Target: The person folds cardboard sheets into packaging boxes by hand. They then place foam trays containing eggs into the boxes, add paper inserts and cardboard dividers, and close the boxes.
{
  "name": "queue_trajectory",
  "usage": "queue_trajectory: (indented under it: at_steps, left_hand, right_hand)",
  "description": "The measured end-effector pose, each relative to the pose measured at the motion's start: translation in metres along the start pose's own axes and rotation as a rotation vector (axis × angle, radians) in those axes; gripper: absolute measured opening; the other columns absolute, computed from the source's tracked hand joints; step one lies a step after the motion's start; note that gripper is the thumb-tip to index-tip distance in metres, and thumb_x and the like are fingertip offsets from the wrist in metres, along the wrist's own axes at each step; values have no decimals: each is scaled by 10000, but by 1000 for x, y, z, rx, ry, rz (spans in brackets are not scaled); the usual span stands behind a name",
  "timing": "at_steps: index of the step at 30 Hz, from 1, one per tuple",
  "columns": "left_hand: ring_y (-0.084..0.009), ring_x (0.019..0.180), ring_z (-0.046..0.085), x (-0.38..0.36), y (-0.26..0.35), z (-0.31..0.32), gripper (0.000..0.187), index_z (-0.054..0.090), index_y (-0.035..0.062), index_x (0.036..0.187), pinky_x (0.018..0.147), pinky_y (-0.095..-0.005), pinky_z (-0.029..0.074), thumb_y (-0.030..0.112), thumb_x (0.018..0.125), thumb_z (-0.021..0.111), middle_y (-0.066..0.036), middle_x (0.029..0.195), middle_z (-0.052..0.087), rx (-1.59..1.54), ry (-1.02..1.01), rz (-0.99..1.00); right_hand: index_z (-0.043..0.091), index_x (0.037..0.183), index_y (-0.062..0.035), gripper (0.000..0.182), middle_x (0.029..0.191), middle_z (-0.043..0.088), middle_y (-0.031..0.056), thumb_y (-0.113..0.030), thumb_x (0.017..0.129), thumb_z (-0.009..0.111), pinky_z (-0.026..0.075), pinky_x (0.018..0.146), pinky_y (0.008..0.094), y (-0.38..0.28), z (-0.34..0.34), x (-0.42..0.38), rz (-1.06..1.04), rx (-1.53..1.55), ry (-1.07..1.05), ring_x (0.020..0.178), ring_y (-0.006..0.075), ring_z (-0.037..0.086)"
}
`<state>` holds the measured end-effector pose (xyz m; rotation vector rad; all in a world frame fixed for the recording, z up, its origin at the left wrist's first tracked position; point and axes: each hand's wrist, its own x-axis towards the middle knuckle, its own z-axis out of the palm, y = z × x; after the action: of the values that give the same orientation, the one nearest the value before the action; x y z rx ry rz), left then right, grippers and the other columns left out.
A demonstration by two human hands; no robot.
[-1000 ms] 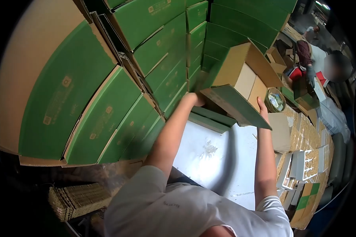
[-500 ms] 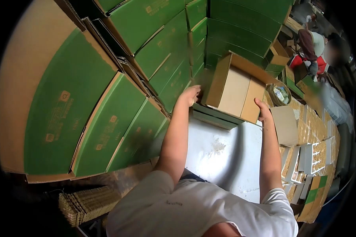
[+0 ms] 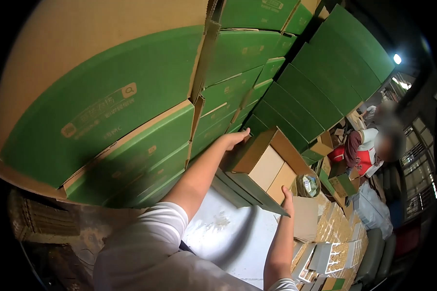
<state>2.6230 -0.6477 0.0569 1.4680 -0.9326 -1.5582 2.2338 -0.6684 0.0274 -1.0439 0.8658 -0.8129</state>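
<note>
An open cardboard box (image 3: 287,151), brown inside with a green outer side, sits tilted in view on top of a flat green box (image 3: 228,186) at a white tabletop. Pale cardboard panels (image 3: 267,167) lie across its inside. My right hand (image 3: 288,202) grips the near right wall, thumb over the rim and the other fingers hidden outside. At the far left side, my left hand (image 3: 235,139) holds against the box's outer wall; its fingers are partly hidden there.
Stacked green cartons (image 3: 131,111) rise close on my left, and more green cartons (image 3: 296,106) stand behind. A round basket (image 3: 308,185) with packets, a loose cardboard sheet (image 3: 305,218) and white trays (image 3: 325,257) lie right. Another person (image 3: 361,150) is farther back.
My view has swung to the right, so the cartons and box appear shifted and turned. Both hands stay at the same sides of the box.
</note>
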Motion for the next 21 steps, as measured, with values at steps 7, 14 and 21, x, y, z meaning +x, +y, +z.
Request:
queue_trajectory:
  at_steps: [7, 14, 21]
  left_hand:
    - [-253, 1367, 465, -35, 8, 18, 883, 425, 134, 1531, 1104, -441, 387, 766, 915, 457, -102, 1521, 480, -184, 19, 26]
    - [-262, 1228, 587, -92, 12, 26, 677, 598, 10, 1350, 1046, -375, 436, 578, 1038, 404, -144, 1356, 619, 116, 326, -3]
    - [-393, 1257, 524, -184, 18, 72, 494, 649, 37, 1268, 1054, -480, 424, 416, 960, 574, -212, 1276, 625, 806, 919, 371]
  right_hand:
    - [473, 1430, -24, 653, 1356, 587, 141, -452, 966, 638, 510, 991, 388, -13, 64, -8, 228, 75, 45, 1175, 275, 610]
    - [480, 1413, -8, 544, 1325, 605, 147, -420, 1059, 462, 519, 970, 402, 17, 74, 7, 28, 305, 135, 1166, 282, 619]
    - [459, 1435, -11, 599, 1349, 586, 145, -472, 1054, 418, 458, 1037, 380, 48, 117, 18, 49, 366, 82, 1242, 281, 560]
